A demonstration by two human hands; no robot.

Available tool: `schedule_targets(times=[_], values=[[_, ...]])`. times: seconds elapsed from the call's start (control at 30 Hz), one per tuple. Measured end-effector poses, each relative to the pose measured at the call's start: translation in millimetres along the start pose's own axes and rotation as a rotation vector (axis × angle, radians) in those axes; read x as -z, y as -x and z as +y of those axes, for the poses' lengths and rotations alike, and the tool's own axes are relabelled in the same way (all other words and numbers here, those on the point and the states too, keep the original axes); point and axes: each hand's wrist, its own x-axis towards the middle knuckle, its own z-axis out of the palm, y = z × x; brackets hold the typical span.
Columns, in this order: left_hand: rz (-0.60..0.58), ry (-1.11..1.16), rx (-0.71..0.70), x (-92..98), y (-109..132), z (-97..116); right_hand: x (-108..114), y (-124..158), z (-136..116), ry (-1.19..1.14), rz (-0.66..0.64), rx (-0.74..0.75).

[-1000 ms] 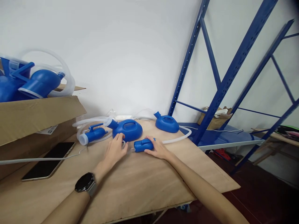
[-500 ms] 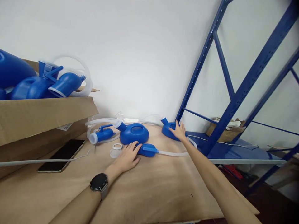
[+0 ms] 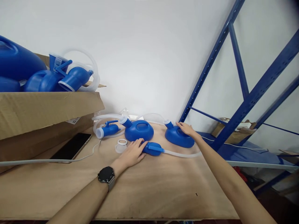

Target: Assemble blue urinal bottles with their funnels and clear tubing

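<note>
My left hand [image 3: 133,153] rests on the table with its fingers closed over the near end of a blue plastic urinal funnel [image 3: 155,149]. A clear hose [image 3: 182,154] runs right from that funnel. My right hand [image 3: 188,129] is on top of the blue urinal bottle [image 3: 177,138] at the right, fingers over its handle area, which the hand mostly hides. A second blue urinal bottle [image 3: 139,132] stands upright behind my left hand. Beside it lies another blue funnel [image 3: 111,130] with a coiled hose. A clear cap with a white ring [image 3: 121,147] lies left of my left fingers.
At left stands an open cardboard box [image 3: 51,107] piled with blue urinal bottles and hoses. A phone [image 3: 72,146] lies on the table [image 3: 149,189], a cable across it. A power strip [image 3: 133,117] is by the wall. Blue metal shelving [image 3: 247,102] stands at right.
My right hand has settled from spread fingers onto the right bottle's top, and that bottle sits a little nearer and turned. The left hand stays on the funnel. The view has shifted slightly left.
</note>
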Motion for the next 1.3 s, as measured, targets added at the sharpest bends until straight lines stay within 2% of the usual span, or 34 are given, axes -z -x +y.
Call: schedule_targets(times=[0.2,0.33,0.5,0.63,0.9,1.1,1.3], values=[[0.021,0.035,-0.012,1.6,-0.1,2.8,13.6,5.4,-37.4,-0.120,-0.102,0.217],[0.004,0.025,-0.013,4.8,-1.1,3.3,2.9,-7.0,-50.9,-0.144,-0.035,0.134],[0.012,0.052,-0.026,3.1,-0.7,1.0,-13.1,-25.4,-58.6,-0.086,-0.009,0.033],[0.010,0.069,-0.005,1.4,-0.5,0.4,-17.8,-25.7,-65.1,-0.035,-0.023,0.108],[-0.007,0.088,-0.005,0.9,-0.8,0.0,-21.9,-11.5,-69.9,0.054,0.040,0.214],[-0.031,0.071,-0.006,1.7,-0.5,-1.2,-16.4,-4.2,-67.4,0.035,0.053,0.247],[-0.038,0.026,0.013,2.1,-0.9,0.7,1.5,12.8,-70.7,0.050,0.006,0.251]])
